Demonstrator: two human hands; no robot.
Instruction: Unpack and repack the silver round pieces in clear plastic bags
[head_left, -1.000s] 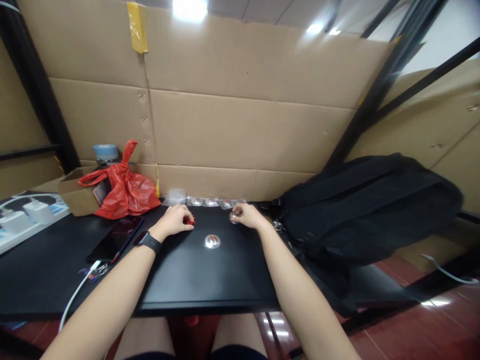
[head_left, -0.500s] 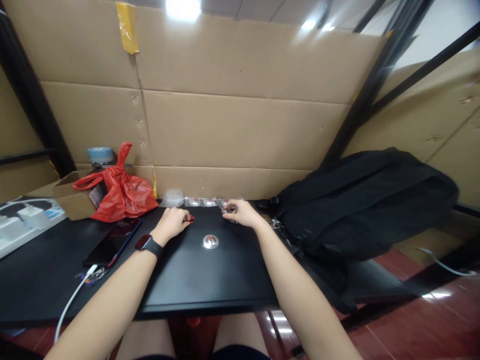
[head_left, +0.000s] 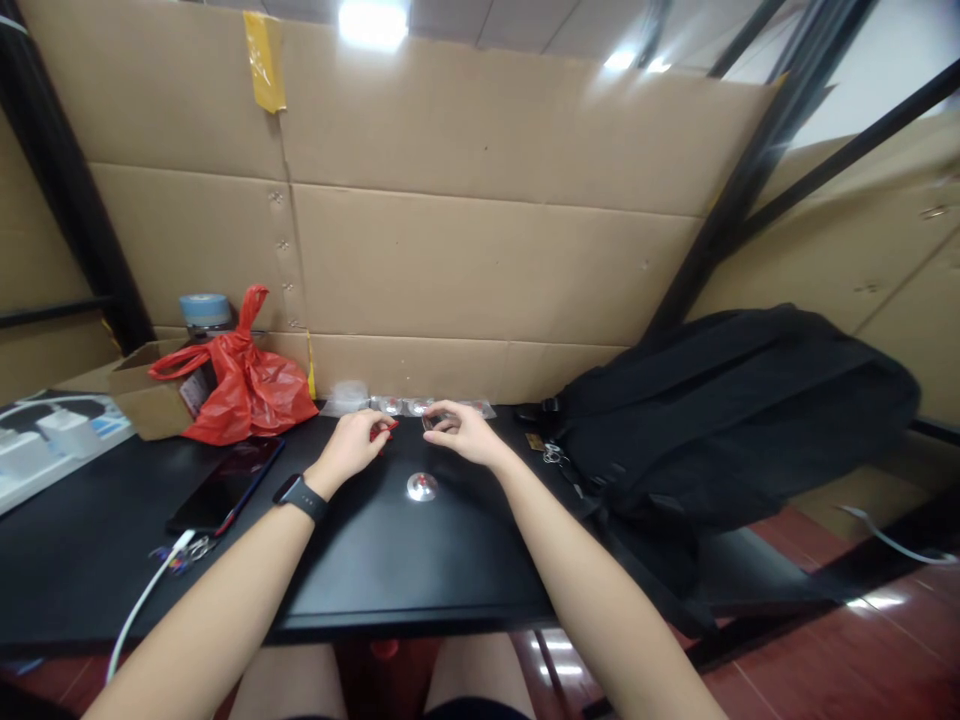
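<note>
My left hand, with a dark watch on its wrist, is over the back of the black table. Its fingers are closed on a small red piece, mostly hidden by the hand. Just to the right, my right hand pinches a thin round disc by its edge, seen nearly edge-on. Nearer to me, a shiny silver disc with a red centre lies flat on the table. Behind the hands, several similar discs in clear wrappers line the cardboard wall.
On the left are a red plastic bag, a small cardboard box, a phone on a white cable and a power strip. A large black backpack takes up the right side, with keys beside it.
My right hand has moved left from the wrapped discs, bringing the thin disc close to my left hand. My left hand has shifted slightly right and turned, its red piece showing more.
</note>
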